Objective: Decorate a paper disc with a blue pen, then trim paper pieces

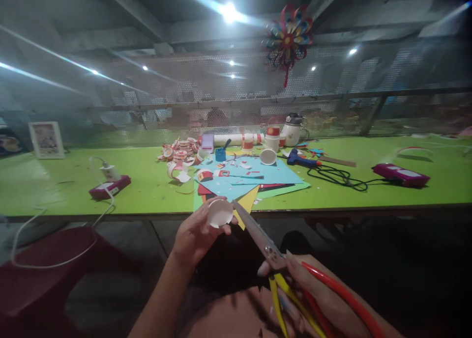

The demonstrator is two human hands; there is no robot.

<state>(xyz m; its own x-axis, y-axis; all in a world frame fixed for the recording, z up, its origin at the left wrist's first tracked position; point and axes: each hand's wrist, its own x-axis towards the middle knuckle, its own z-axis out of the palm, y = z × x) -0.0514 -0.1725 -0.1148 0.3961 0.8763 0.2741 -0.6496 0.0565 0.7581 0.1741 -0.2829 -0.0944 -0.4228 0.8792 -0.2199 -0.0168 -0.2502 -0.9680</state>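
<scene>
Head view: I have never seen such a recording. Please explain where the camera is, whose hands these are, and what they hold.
The camera sits on a person's head and looks forward and down, so both hands belong to the wearer. The left hand holds a small white cup. The right hand holds scissors with red and yellow handles, their tips at the cup. Beyond is a green table with coloured paper sheets, more cups and a blue glue gun.
</scene>
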